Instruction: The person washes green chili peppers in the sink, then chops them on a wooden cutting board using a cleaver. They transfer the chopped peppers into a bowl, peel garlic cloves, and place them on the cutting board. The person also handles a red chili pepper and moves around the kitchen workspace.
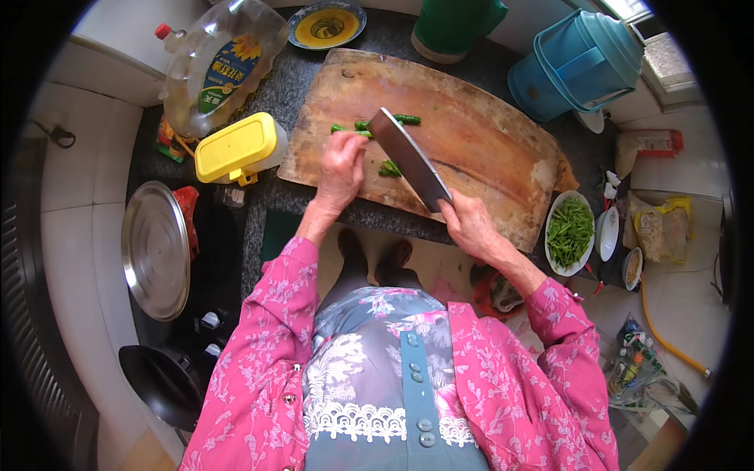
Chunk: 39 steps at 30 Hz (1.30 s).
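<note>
My right hand [469, 224] grips the handle end of a cleaver [409, 158], its broad dark blade tilted over a worn wooden cutting board [489, 135]. Long green peppers [407, 119] lie by the blade's far end, partly hidden behind it. A small clump of green pepper pieces [389, 169] rests on the board beside the blade's lower side. My left hand [343, 162] is over the board's left part, its fingertips at the near end of a green pepper [360, 133]; whether the fingers grip it I cannot tell.
A plate of cut green vegetables [569, 233] stands right of the board. To the left are a yellow-lidded container [238, 147], a large oil bottle [227, 65] and a metal lid [156, 250]. Behind stand a patterned plate [327, 26], a green jug [450, 29] and a blue bucket-like vessel [574, 65].
</note>
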Each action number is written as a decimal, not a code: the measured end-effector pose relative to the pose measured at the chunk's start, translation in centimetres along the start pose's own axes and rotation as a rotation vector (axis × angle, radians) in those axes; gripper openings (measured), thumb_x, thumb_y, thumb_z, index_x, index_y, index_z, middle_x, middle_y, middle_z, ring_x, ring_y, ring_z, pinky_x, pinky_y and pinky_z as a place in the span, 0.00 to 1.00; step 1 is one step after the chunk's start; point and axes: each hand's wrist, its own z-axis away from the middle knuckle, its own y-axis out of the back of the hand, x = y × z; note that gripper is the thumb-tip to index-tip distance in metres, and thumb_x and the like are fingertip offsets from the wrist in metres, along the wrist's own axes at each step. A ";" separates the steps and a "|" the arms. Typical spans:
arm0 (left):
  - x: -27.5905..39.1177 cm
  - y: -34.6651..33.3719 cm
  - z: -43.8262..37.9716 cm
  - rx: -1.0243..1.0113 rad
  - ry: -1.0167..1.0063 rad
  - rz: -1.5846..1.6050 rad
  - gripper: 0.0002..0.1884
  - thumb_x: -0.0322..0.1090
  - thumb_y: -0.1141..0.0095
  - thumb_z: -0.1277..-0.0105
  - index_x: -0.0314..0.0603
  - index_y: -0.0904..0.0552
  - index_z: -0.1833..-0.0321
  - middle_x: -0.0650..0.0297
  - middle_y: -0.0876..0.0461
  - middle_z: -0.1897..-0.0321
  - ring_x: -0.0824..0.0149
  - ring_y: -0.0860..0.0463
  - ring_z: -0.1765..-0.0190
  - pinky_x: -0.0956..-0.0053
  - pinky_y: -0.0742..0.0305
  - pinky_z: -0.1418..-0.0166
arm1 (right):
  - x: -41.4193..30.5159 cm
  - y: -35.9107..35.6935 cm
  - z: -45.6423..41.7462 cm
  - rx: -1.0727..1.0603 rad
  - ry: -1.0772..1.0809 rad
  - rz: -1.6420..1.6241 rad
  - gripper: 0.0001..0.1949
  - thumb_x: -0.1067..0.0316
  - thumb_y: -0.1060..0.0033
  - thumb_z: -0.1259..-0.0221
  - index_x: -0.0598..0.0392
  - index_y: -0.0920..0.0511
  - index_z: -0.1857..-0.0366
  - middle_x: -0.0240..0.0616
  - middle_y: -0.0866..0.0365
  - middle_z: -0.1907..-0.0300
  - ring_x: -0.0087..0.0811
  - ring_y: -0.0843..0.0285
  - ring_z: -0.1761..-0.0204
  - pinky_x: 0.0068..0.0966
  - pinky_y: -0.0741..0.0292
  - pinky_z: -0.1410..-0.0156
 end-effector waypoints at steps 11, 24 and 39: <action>-3.3 2.4 -3.1 -0.198 -0.036 -0.348 0.08 0.32 0.41 0.41 0.45 0.18 0.58 0.62 0.22 0.63 0.58 0.24 0.54 0.63 0.34 0.52 | -0.7 1.5 2.0 -0.226 -0.104 0.036 0.13 0.62 0.49 0.34 0.63 0.24 0.65 0.60 0.22 0.70 0.59 0.23 0.63 0.47 0.28 0.58; -0.3 2.1 -0.9 -0.327 -0.029 -0.229 0.09 0.28 0.43 0.41 0.44 0.18 0.58 0.60 0.23 0.63 0.57 0.24 0.54 0.63 0.32 0.51 | -0.1 3.6 1.0 -0.055 -0.090 0.057 0.11 0.63 0.50 0.34 0.62 0.24 0.64 0.59 0.22 0.72 0.60 0.24 0.65 0.46 0.28 0.60; 1.3 -1.9 1.3 0.063 0.025 -0.153 0.05 0.30 0.36 0.46 0.45 0.17 0.67 0.66 0.21 0.65 0.61 0.24 0.57 0.64 0.34 0.50 | -2.5 3.6 0.8 -0.161 -0.057 0.277 0.10 0.64 0.52 0.34 0.62 0.29 0.68 0.61 0.23 0.73 0.63 0.25 0.67 0.53 0.29 0.61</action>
